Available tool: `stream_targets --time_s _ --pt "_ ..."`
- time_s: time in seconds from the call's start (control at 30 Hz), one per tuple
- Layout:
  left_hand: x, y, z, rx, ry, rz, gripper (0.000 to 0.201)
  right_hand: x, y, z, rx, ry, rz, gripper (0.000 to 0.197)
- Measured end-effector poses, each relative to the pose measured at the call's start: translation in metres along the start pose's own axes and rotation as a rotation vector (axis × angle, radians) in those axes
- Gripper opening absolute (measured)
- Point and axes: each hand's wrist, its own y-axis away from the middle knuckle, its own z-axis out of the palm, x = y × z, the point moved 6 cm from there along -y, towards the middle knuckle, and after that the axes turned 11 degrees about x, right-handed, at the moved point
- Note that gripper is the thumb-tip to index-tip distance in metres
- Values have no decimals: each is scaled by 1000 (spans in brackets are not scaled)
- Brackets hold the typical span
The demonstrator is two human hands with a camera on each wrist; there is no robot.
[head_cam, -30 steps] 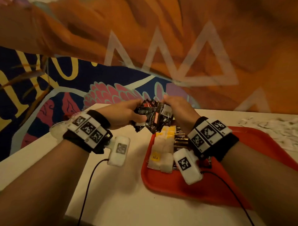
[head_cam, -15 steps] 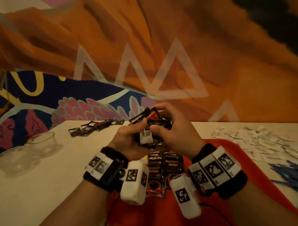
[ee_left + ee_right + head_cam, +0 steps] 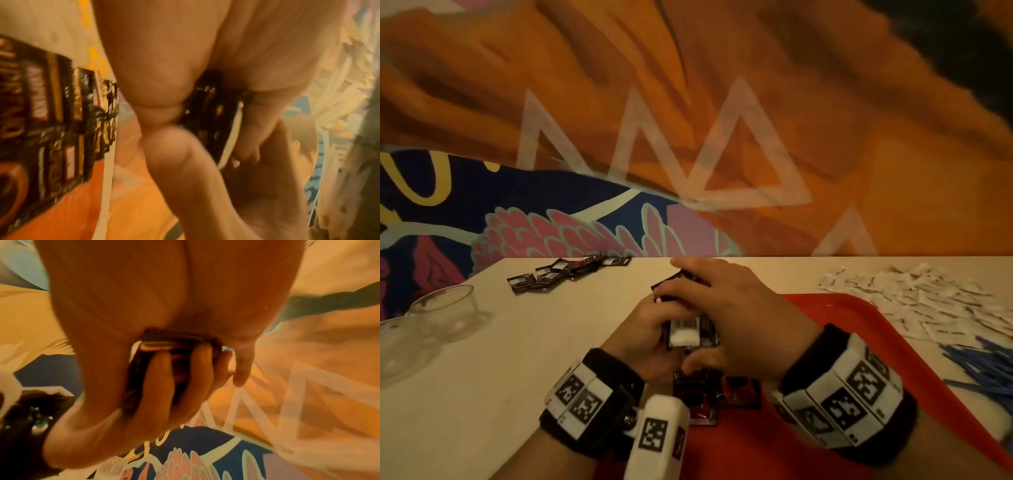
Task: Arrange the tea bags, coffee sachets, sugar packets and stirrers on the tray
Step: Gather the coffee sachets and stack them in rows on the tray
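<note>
Both hands, the left hand [image 3: 643, 337] and the right hand [image 3: 726, 308], are curled around one bundle of coffee sachets [image 3: 688, 330] just above the red tray [image 3: 842, 315] (some already lie there), and I think a loose squeeze could let the slippery packets fan out and fall.

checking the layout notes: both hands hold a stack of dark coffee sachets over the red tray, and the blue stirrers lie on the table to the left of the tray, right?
Not quite: the blue stirrers lie to the right of the red tray, as the head view shows. Both hands, left hand and right hand, do hold the coffee sachets.
</note>
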Motion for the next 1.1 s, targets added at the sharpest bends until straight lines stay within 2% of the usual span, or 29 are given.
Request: stream_targets --time_s 0.1,0.13,0.17,0.27,0.33,0.37,0.43,0.5,0.57,0.67,0.73,0.83,0.9,1.0,1.1 --pt "-3 10 7 -119 72 -69 38 4 1 -3 96 -41 15 91" --pt "-5 10 6 -110 76 -70 40 5 2 -4 111 -45 29 93" --pt "-7 9 6 -90 64 -68 41 6 2 -5 104 -46 47 96" --pt "-10 3 4 79 -10 0 44 9 6 -5 5 -71 100 110" --pt "-13 0 -1 172 40 11 50 11 8 -6 -64 -73 90 121" --pt "-14 -1 -1 180 71 11 46 12 8 -4 -96 -54 67 120" --pt "-14 1 1 124 110 -4 32 13 8 0 -101 -40 25 106" --pt "-12 4 4 42 138 -29 29 16 7 3 -8 -71 22 91" --pt "-11 5 4 -2 180 -48 34 20 6 4 91 -118 51 88" --pt "-10 6 7 12 182 -37 36 18 6 0 222 -175 85 82" --pt "-11 4 9 31 200 -35 35 15 7 -2 183 -131 80 80" --pt "-11 3 5 50 213 -64 33 12 9 -1 -3 -8 19 86" --pt "-10 7 7 13 173 -102 29 10 10 -3 -66 19 6 85" --pt "-10 10 11 -44 173 -117 40 10 8 -5 -21 -18 36 91" --pt "-8 10 12 -52 239 -94 50 12 4 -7 114 -44 39 76"
